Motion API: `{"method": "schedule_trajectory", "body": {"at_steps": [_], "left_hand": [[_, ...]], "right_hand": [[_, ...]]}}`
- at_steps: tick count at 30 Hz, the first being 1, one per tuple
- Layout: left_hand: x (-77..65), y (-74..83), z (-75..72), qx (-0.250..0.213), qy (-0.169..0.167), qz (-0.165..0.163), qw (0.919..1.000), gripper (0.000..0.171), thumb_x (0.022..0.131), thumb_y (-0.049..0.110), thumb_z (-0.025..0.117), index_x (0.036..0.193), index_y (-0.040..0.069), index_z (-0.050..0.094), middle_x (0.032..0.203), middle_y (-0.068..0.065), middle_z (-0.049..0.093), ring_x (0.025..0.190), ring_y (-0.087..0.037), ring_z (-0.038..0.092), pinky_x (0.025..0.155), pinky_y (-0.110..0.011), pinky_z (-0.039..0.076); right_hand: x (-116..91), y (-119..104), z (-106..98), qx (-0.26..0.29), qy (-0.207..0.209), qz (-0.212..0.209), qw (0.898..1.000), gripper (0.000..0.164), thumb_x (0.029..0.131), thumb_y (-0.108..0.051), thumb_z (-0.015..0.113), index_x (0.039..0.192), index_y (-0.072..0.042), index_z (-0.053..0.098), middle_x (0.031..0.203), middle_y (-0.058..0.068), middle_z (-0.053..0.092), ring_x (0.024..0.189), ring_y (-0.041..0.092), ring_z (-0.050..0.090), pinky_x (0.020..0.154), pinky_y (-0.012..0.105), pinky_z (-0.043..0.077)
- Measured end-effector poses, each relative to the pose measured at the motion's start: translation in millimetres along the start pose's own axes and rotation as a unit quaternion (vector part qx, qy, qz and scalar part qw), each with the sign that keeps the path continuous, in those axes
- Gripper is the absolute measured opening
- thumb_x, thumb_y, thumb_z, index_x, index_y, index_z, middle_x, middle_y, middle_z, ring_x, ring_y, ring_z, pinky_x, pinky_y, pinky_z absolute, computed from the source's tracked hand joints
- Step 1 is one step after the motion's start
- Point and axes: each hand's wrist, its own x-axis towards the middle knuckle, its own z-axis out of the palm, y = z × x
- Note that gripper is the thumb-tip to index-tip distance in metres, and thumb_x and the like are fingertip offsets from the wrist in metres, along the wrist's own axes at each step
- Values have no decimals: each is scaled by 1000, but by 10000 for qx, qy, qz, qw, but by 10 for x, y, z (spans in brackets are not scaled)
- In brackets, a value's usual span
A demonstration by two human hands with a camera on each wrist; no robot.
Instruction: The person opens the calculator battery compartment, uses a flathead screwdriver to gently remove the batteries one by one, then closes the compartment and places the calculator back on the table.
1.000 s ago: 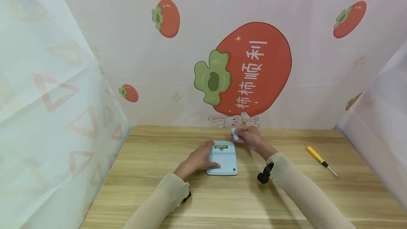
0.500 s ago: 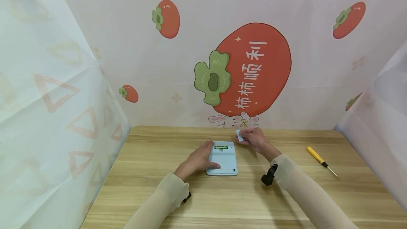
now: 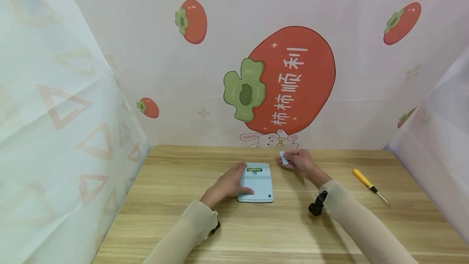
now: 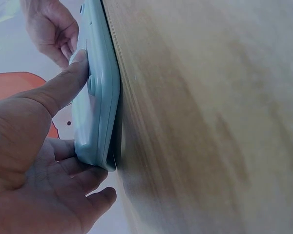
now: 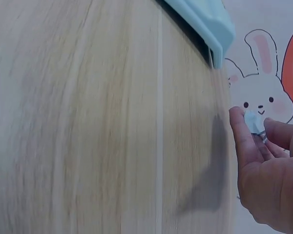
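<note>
Pale blue device (image 3: 259,184) held by your left hand (image 3: 228,180), small light piece (image 3: 283,158) pinched in your right hand (image 3: 302,162).
Your left thumb lies on the device's upper face while your fingers meet its left edge, a grip closed only as far as its body allows; it rests on the table (image 3: 253,231) in front of you. Near its far end, a slot (image 3: 254,170) shows green and yellow inside. Your right thumb and fingers are almost together, with the piece between them, near the device's far right corner but apart from it. Farther right lies a screwdriver (image 3: 370,185), its yellow handle away from you.
</note>
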Motion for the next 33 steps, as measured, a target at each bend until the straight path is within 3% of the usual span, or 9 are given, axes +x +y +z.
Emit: {"method": "schedule_trajectory", "body": {"at_steps": [6,33], "left_hand": [[6,-11,-2,-47,21,16,10000,103,87,44,88,165,5,33,172,-16,31,157,-36,34,120,-63,38],[-7,-5,2,-64,50,5,10000,103,87,43,88,165,6,33,172,-15,31,156,-36,35,120,-61,38]], "right_hand": [[-13,11,-84,-15,61,-17,10000,37,110,-5,55,139,17,57,131,35,66,107,33,77,89,39,62],[-58,112,-509,-461,322,-104,9984,39,110,-5,55,139,20,55,125,31,69,94,20,78,81,31,64]]}}
